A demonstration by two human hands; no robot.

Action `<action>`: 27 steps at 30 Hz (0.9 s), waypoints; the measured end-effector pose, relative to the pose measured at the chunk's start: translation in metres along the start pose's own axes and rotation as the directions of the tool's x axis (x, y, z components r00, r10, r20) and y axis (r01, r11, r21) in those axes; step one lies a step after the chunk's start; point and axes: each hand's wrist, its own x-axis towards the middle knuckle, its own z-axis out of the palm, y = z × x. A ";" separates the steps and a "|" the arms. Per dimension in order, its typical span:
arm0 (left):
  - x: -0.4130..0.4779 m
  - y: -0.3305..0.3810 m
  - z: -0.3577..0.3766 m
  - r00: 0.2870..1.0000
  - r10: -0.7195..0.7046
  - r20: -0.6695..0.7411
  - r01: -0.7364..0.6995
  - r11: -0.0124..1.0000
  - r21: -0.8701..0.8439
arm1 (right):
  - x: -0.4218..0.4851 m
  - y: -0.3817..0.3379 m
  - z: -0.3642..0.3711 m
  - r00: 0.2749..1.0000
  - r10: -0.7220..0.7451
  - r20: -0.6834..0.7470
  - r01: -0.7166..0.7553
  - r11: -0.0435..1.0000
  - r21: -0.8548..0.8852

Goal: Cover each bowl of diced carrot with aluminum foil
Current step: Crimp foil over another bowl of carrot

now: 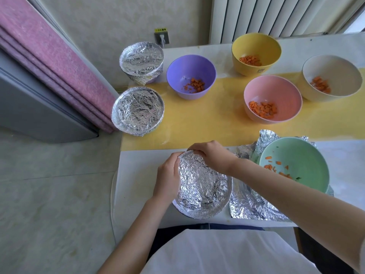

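Single view, head-worn, wide-angle. The camera sits above the person's chest and faces forward and steeply down. The white shirt fills the 6 o'clock edge. The tabletop spreads from centre toward 3 o'clock, and its far end meets the wall near 12. The floor takes the 8 to 9 o'clock side. Nearest to the lens, just below centre, the left hand and right hand grip the foil-covered bowl. Straight edges bow toward the frame borders.
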 end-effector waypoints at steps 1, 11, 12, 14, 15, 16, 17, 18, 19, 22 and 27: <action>0.000 0.000 -0.001 1.000 0.006 -0.005 -0.006 1.000 0.015 | 0.000 -0.001 -0.001 1.000 -0.006 0.024 0.006 1.000 0.001; -0.003 0.003 0.006 0.999 0.005 -0.053 -0.001 0.997 0.083 | -0.010 0.013 0.006 0.999 -0.001 -0.042 0.003 0.999 0.052; -0.003 0.003 0.008 0.998 -0.001 -0.063 0.006 0.997 0.082 | -0.010 0.012 0.007 0.999 -0.007 -0.039 0.007 1.000 0.017; -0.005 0.004 0.012 0.996 -0.013 -0.083 0.020 0.997 0.081 | -0.011 0.006 0.005 1.000 -0.006 -0.013 0.005 0.998 -0.060; -0.007 0.004 0.013 0.996 -0.020 -0.090 0.028 0.996 0.083 | -0.011 0.003 0.003 1.000 -0.002 0.003 0.002 0.995 -0.104; -0.007 0.003 0.014 0.995 -0.025 -0.095 0.034 0.995 0.089 | -0.011 0.000 0.003 1.000 -0.002 0.016 0.005 0.989 -0.146; -0.008 0.002 0.013 0.995 -0.026 -0.096 0.036 0.995 0.097 | -0.011 -0.003 0.002 1.000 -0.007 0.025 0.011 0.985 -0.175; -0.007 0.002 0.012 0.995 -0.024 -0.096 0.034 0.994 0.105 | -0.010 -0.005 0.003 0.999 -0.017 0.033 0.023 0.982 -0.189; -0.007 0.001 0.011 0.995 -0.021 -0.093 0.031 0.993 0.112 | -0.009 -0.005 0.005 0.999 -0.031 0.043 0.038 0.981 -0.191; -0.005 0.002 0.009 0.997 -0.001 -0.075 0.011 0.991 0.133 | -0.004 -0.004 0.007 0.997 -0.063 0.053 0.072 0.979 -0.192; -0.006 0.002 0.011 0.994 -0.021 -0.105 0.034 0.992 0.122 | 0.002 -0.007 0.005 0.996 -0.072 0.058 0.083 0.969 -0.235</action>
